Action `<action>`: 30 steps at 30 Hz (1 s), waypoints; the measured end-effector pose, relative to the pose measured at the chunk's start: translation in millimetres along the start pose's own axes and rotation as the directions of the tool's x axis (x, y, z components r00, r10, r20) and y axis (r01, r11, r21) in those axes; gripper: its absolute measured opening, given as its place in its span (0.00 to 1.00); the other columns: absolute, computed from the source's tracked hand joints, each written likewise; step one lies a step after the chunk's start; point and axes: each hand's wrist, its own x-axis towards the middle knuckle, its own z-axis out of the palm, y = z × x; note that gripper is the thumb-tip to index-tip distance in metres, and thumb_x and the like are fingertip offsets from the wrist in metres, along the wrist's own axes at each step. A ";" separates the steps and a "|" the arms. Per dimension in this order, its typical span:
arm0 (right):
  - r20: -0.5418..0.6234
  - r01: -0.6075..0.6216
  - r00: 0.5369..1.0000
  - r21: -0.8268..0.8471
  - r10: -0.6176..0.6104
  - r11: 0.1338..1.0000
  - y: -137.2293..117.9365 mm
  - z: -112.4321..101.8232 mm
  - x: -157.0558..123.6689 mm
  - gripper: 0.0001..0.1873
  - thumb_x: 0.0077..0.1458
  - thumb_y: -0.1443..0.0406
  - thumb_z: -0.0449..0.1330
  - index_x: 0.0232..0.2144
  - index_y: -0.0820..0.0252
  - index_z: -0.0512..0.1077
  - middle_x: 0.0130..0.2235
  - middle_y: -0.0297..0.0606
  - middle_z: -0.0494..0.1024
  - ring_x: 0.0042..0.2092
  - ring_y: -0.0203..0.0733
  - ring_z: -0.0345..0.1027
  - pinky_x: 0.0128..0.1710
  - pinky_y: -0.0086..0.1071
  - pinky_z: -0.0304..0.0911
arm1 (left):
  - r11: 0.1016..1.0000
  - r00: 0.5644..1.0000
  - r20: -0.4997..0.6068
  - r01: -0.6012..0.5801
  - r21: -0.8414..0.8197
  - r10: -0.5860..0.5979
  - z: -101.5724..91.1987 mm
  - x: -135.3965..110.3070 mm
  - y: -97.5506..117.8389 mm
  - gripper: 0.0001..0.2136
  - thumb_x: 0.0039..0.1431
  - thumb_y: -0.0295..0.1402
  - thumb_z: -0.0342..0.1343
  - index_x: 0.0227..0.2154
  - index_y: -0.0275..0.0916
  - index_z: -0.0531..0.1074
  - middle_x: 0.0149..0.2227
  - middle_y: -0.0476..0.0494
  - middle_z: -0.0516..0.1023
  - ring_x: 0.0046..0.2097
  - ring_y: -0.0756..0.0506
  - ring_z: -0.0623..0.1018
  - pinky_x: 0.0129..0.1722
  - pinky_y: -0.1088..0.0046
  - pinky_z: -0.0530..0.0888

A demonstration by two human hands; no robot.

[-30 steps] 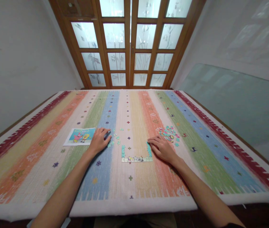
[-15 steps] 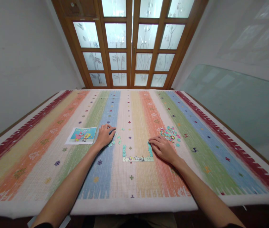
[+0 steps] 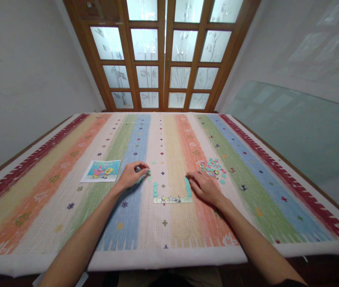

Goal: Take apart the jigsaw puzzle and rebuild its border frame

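Observation:
A partly joined jigsaw puzzle [image 3: 173, 199] lies in front of me as a U, with a bottom row and two short teal sides. My left hand [image 3: 132, 174] is closed in a pinch on a teal puzzle piece [image 3: 149, 172] left of the U. A few loose teal pieces lie around and partly under that hand. My right hand [image 3: 204, 187] rests at the U's right side, fingers stretched out, with the fingertips at the top of the teal column [image 3: 188, 188]. Its palm side is hidden.
A heap of mixed puzzle pieces [image 3: 213, 169] lies just beyond my right hand. Left of my left hand is a printed cartoon picture [image 3: 104, 171]. A striped cloth [image 3: 169, 235] covers the table. Wooden doors with glass panes [image 3: 165, 56] stand behind it.
My left hand has shifted slightly right and curled from flat fingers into a pinch at a teal piece. The fingertips of my right hand have moved slightly; the U looks the same.

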 end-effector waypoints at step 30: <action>0.037 0.001 0.999 0.003 -0.001 1.000 -0.2 -2.1 0.6 0.13 0.66 0.69 0.52 0.50 0.59 0.72 0.46 0.46 0.81 0.47 0.53 0.71 0.50 0.48 0.67 | 0.983 0.982 0.132 -0.152 0.104 0.138 27.7 -12.6 12.2 0.05 0.61 0.33 0.57 0.34 0.41 0.78 0.35 0.44 0.81 0.39 0.42 0.75 0.45 0.60 0.71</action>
